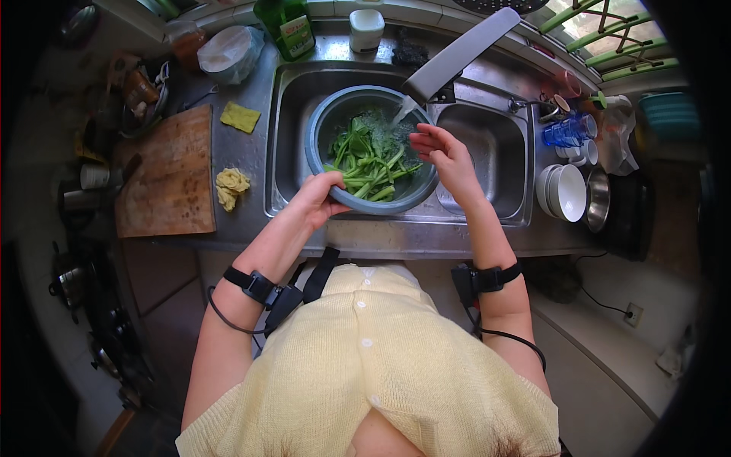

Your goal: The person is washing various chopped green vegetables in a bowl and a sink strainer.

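Over the left basin of a steel double sink [275,143] is a grey-blue plastic basin [316,154]. Green leafy vegetables with long stems [371,165] lie in it, in water. A wide faucet [462,54] pours water into its upper right part. My left hand [320,197] grips the basin's lower left rim, thumb on top and fingers beneath. At the right rim, my right hand [445,157] is raised with its fingers apart and nothing held; whether it touches the rim I cannot tell.
A wooden cutting board [165,177], a yellow-green sponge cloth [240,117] and a crumpled yellow cloth [232,188] lie on the left. A green bottle [291,34] and a white jar [366,31] stand behind the sink. White bowls [569,193], a metal bowl [598,200] and blue glasses [565,131] are at right.
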`<state>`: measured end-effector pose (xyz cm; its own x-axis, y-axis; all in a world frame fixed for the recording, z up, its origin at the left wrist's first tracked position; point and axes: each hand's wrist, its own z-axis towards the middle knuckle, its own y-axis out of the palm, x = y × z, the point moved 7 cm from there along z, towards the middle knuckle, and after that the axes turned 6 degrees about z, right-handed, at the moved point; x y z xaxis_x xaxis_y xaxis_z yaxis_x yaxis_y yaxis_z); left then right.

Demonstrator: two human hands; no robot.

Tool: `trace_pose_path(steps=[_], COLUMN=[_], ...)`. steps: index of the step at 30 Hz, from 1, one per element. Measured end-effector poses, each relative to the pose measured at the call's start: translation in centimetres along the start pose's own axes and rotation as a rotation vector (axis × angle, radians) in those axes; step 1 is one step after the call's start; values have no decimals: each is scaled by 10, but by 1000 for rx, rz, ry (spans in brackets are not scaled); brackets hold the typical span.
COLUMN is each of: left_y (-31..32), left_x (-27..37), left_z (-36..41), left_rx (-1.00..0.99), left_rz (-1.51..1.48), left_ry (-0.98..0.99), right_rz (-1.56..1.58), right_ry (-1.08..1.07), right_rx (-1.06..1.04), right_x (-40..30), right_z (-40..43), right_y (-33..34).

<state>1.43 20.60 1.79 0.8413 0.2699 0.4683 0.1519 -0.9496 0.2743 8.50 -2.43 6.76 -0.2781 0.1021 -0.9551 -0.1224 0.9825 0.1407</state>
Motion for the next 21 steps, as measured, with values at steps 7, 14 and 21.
trace_pose_path(steps=[7, 14, 21], left_y=[3, -2, -12], left_x=[-3, -4, -5], left_z=[-3, -9, -14], left_rx=[-2, 33, 27], left_rz=[5, -4, -26], left_ry=[-14, 0, -1], right_rz=[146, 470, -378], right_ry=[143, 199, 157], right_rx=[46, 134, 672], right_x=[-4, 2, 85], right_z=[-6, -2, 12], right_y=[0, -31, -149])
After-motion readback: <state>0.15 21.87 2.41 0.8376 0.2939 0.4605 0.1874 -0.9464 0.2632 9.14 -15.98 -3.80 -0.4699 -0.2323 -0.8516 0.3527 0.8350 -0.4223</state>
